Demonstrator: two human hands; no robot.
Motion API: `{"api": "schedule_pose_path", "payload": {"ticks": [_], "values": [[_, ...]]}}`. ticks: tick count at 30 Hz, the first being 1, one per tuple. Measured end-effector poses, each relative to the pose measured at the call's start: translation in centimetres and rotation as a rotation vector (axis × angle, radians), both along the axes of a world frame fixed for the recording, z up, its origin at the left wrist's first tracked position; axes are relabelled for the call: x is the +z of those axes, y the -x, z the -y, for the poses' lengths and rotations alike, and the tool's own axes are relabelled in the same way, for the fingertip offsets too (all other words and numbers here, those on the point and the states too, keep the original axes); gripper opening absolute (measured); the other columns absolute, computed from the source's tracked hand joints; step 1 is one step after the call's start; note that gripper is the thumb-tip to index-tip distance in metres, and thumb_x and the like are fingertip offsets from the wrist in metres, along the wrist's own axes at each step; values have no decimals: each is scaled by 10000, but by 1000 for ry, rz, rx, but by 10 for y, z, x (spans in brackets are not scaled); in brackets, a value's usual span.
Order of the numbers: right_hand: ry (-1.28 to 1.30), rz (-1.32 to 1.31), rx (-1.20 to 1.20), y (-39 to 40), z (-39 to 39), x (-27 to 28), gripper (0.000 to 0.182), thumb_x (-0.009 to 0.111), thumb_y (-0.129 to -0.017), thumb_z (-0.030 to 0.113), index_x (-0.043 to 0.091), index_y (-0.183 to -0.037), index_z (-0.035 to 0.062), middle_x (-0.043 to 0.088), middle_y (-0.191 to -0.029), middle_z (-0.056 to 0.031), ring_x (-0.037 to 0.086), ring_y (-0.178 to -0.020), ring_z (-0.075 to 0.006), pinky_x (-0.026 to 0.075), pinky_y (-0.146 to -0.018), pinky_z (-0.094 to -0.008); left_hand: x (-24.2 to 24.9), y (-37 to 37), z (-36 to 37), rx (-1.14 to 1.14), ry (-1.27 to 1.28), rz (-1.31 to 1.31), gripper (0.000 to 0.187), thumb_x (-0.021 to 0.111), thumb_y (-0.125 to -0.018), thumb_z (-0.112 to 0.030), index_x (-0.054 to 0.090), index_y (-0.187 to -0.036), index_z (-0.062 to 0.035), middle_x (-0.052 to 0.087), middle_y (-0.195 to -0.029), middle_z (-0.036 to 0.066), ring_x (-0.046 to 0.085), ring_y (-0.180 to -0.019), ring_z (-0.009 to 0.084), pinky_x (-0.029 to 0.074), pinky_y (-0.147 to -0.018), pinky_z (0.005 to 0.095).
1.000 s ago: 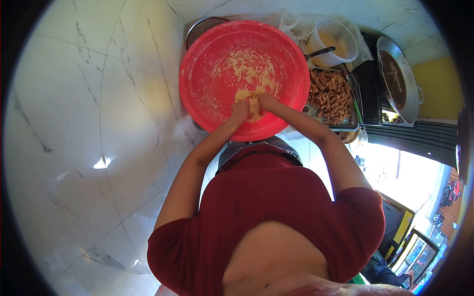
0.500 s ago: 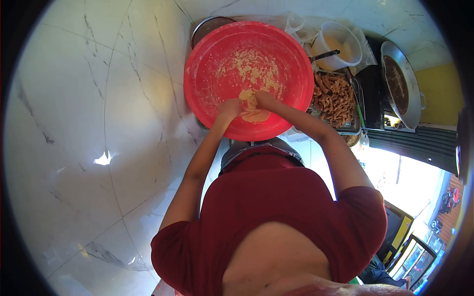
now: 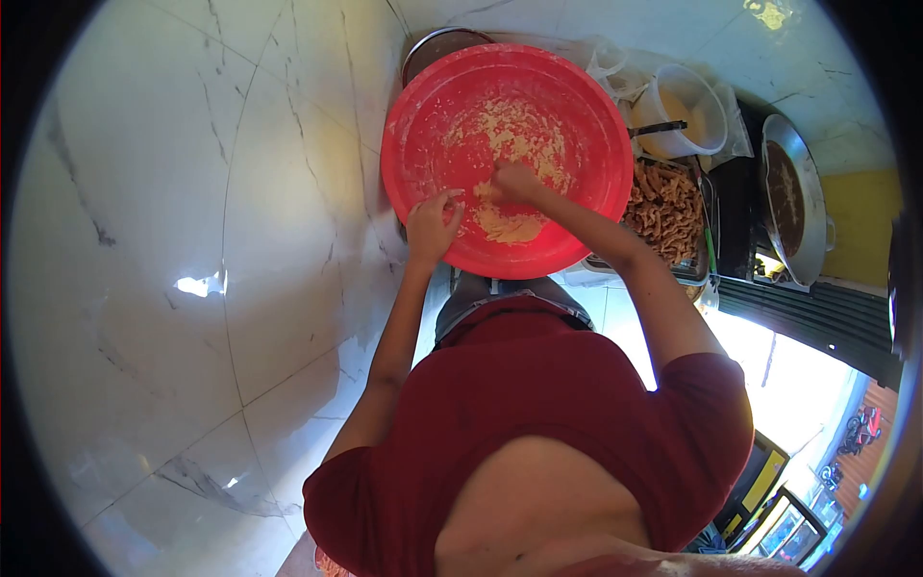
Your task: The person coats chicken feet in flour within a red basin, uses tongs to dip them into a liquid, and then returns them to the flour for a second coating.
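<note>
A large round red basin (image 3: 413,144) holds crumbly yellowish dough bits (image 3: 524,130) across its floor and a flatter dough piece (image 3: 510,227) near its close side. My right hand (image 3: 516,181) is closed in a fist on dough just above that piece; part of the dough shows at the fist's left side. Over the basin's lower left rim, my left hand (image 3: 435,223) has its fingers apart, with nothing in it.
Right of the basin, a tray of brown fried strips (image 3: 665,213) sits below a white tub (image 3: 681,111) with a black handle across it. Farther right is a metal pan (image 3: 806,183) of dark oil. A tiled wall (image 3: 144,240) lies left.
My left hand has come away from the dough, moved left to the rim and opened. My right hand has shifted slightly up relative to the basin. The whole view has shifted a little.
</note>
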State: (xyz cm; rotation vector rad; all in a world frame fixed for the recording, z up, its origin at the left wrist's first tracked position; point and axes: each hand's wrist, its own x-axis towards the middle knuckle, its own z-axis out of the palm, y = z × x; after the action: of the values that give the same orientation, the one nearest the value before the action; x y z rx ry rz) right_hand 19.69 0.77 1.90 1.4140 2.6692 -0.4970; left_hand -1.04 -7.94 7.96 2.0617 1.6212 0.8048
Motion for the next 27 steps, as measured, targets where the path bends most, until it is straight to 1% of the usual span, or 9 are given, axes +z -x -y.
{"api": "schedule_pose_path", "payload": {"ticks": [4,7,10,13,16,19,22,25,27], "values": [[-182,-33,-163,-6,-34,-18,275,685,-645,241,660,-808,22,536,-954,-152,570,-868,-297,476,-750,-396,1,-1,1,8,29,20,257,608,-800,-266,632,-1009,-118,644,-788,53,620,-752,193,437,-745,331],[-31,-78,-122,-3,-33,-30,318,703,-665,259,651,-844,3,544,-1006,-140,572,-900,-295,465,-799,-394,3,0,1,9,31,26,253,612,-797,-262,634,-1003,-118,643,-775,54,619,-739,191,439,-739,330],[-119,-13,237,-1,-8,-46,277,699,-665,249,658,-818,22,546,-1004,-129,572,-899,-290,460,-808,-394,5,-1,1,-2,28,45,242,612,-790,-249,633,-993,-118,639,-763,53,614,-721,200,438,-728,336],[-97,-21,325,-8,18,-30,257,663,-691,258,663,-816,33,561,-957,-130,575,-898,-288,462,-802,-403,4,-1,0,-2,23,51,236,611,-785,-242,631,-985,-120,637,-757,52,610,-711,206,434,-720,341],[17,107,288,-13,26,-40,262,640,-735,276,665,-845,40,577,-942,-138,574,-930,-294,471,-774,-420,3,0,1,-1,38,27,249,613,-796,-268,638,-994,-119,641,-768,55,619,-735,194,441,-733,331],[265,15,41,-15,38,-37,348,681,-693,331,660,-841,17,557,-1025,-157,564,-931,-324,470,-776,-397,2,0,1,-7,28,24,252,611,-799,-276,638,-995,-121,641,-763,52,619,-735,194,438,-737,332],[239,139,136,-10,49,-6,531,676,-679,510,664,-877,18,582,-1005,-164,573,-964,-320,475,-768,-428,4,-2,1,-10,44,31,252,609,-800,-282,638,-997,-127,642,-759,48,620,-737,191,436,-743,332],[201,128,210,-10,52,-20,622,647,-656,585,661,-871,2,579,-1005,-181,577,-951,-322,474,-782,-421,3,-1,0,-10,54,19,251,610,-799,-283,639,-997,-131,643,-759,46,622,-742,188,435,-746,331],[282,145,210,-10,53,-20,616,609,-681,586,663,-872,3,574,-1029,-191,574,-955,-326,476,-786,-413,3,0,0,-12,60,9,249,610,-798,-282,639,-995,-131,645,-761,47,623,-745,188,435,-749,332]]}}
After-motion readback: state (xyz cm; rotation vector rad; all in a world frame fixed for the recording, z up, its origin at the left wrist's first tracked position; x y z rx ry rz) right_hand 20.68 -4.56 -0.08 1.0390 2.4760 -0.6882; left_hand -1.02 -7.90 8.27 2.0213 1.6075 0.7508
